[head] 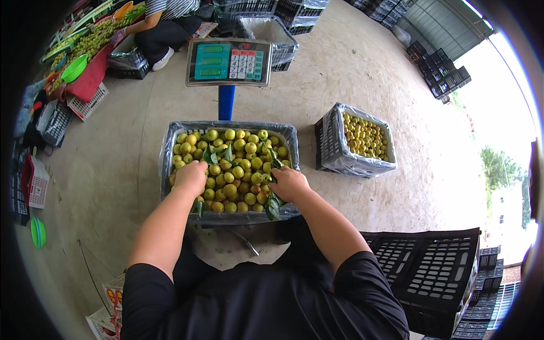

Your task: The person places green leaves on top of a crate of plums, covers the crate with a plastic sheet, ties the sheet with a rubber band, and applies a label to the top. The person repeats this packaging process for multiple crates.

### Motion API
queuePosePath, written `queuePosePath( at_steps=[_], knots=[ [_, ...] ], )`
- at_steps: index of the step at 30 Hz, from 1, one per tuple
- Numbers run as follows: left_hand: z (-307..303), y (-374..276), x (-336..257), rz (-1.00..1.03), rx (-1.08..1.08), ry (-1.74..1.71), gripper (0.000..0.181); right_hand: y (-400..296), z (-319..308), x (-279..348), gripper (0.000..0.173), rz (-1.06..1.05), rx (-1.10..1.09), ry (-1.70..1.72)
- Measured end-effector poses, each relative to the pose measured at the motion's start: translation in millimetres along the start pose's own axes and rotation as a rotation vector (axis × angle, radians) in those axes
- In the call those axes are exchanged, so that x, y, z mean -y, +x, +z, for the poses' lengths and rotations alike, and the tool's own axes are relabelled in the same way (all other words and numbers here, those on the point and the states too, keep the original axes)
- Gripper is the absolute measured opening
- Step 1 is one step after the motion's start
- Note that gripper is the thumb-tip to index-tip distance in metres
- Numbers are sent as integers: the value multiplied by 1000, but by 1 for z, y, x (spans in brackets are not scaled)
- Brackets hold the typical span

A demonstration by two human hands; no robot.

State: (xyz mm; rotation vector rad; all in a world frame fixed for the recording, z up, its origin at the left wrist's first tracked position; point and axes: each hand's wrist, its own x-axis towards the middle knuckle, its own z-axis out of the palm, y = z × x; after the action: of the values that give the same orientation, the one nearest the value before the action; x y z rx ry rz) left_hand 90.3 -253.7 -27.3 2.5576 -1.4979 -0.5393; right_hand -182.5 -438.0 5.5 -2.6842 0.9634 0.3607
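A black plastic crate [293, 138] lined with clear film stands before me, filled with round yellow-green fruit [238, 172]. At its left side my left hand [192, 176] grips a leafy twig [219, 154] lying across the fruit. My right hand [289, 182], on the crate's right side, has its thumb and fingers closed on another leafy twig [273, 206], whose leaves hang toward the near rim. Behind the crate rises a blue post [226, 103] with a scale's display and keypad [229, 63] on top.
A second lined crate [325, 146] of similar fruit stands on the floor to the right. Black crates [429, 272] are stacked at the lower right. At the upper left a person [165, 25] crouches beside a heap of fruit [97, 40]; a lined crate [267, 36] stands behind the scale.
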Motion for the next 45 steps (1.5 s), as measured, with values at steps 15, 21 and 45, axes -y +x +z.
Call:
queuePosePath(
  at_steps=[15,21,45],
  knots=[
    [-10,23,29,-211,-406,-320,21,30,-2,-44,42,339,-384,495],
    [56,55,187,-606,-379,-969,43,76,106,-180,35,470,65,270],
    [-17,-18,162,-606,-71,-1624,13,-2,-5,-128,9,381,-161,1869]
  ],
)
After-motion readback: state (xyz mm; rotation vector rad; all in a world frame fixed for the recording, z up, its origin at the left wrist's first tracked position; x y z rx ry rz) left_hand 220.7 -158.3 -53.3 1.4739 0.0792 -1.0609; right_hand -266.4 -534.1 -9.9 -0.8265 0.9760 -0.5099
